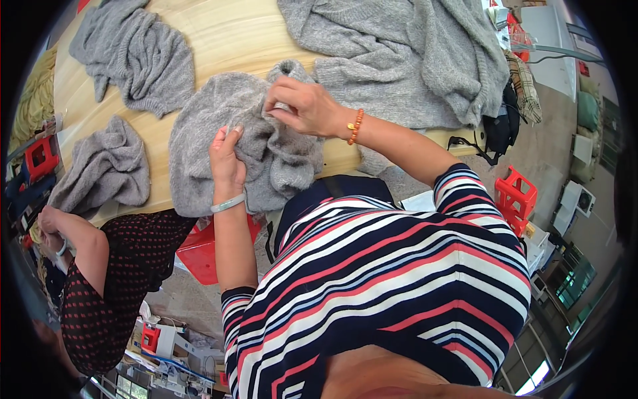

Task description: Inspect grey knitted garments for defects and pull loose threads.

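A fuzzy grey knitted garment (206, 126) lies bunched at the table's near edge, partly over my lap. My left hand (228, 159), with a pale bangle at the wrist, pinches a fold of it between thumb and fingers. Just right of that and slightly farther away, my right hand (302, 106) is closed, thumb against curled fingers, over the raised folds. An orange beaded bracelet (356, 126) circles that wrist. Whatever the right fingertips grip is too small to make out.
More grey knitwear (399, 66) is heaped at the far right, with other grey pieces (143, 60) on the left of the wooden table (219, 33). A person in a dotted dress (126, 266) sits close on my left. Red stools (515, 193) stand around.
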`<action>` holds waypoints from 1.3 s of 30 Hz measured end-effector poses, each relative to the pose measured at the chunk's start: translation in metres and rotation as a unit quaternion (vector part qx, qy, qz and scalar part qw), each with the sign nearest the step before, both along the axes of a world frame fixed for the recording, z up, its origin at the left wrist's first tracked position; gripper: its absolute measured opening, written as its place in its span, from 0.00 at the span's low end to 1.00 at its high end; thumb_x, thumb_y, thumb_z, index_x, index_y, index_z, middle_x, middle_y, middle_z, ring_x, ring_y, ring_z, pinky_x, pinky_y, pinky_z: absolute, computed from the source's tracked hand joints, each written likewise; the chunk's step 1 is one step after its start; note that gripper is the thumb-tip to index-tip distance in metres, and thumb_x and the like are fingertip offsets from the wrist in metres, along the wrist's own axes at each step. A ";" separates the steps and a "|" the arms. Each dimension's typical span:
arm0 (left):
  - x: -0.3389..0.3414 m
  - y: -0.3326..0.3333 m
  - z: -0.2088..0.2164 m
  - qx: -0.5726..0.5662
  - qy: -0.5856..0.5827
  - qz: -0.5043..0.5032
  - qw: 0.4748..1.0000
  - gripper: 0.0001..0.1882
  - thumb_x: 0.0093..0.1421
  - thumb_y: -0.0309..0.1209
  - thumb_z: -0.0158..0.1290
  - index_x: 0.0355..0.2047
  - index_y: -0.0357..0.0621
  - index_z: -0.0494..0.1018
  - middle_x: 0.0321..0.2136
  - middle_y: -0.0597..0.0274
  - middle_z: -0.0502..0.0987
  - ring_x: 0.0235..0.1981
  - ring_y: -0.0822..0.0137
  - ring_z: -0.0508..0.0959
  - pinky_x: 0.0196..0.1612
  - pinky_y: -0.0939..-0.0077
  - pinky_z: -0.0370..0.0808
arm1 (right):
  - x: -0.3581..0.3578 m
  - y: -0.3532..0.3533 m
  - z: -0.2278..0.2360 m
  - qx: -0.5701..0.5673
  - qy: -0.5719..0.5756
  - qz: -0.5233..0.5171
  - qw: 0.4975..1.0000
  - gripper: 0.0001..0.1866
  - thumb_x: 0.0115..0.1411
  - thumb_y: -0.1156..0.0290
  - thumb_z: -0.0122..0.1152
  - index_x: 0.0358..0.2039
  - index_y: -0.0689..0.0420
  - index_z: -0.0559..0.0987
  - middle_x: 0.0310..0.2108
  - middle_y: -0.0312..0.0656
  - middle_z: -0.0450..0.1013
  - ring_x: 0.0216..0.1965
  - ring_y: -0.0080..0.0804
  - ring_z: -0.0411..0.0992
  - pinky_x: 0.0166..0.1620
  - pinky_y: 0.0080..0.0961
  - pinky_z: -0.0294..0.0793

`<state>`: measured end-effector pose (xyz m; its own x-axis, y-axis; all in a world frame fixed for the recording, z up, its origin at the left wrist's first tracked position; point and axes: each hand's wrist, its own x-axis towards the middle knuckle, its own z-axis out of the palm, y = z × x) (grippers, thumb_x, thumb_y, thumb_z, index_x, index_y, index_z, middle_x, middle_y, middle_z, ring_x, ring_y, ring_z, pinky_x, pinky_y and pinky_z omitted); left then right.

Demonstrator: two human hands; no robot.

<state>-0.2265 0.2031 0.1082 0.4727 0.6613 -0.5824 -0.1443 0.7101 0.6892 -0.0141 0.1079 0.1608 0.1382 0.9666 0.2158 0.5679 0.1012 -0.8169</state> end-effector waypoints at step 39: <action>-0.001 0.002 -0.038 0.074 0.075 0.002 0.994 0.08 0.57 0.22 0.57 0.37 0.38 0.74 0.32 0.68 0.77 0.32 0.79 0.73 0.40 0.85 0.69 | -0.035 0.027 -0.085 -0.040 -0.277 0.125 0.952 0.06 0.55 0.73 0.53 0.27 0.61 0.74 0.33 0.47 0.69 0.34 0.41 0.76 0.33 0.36 0.77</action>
<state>-0.2277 0.2050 0.0703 0.3847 0.7464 -0.5430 -0.0338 0.5993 0.7998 -0.0487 0.1350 0.0758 -0.2122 0.9708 0.1121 0.8803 0.2396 -0.4094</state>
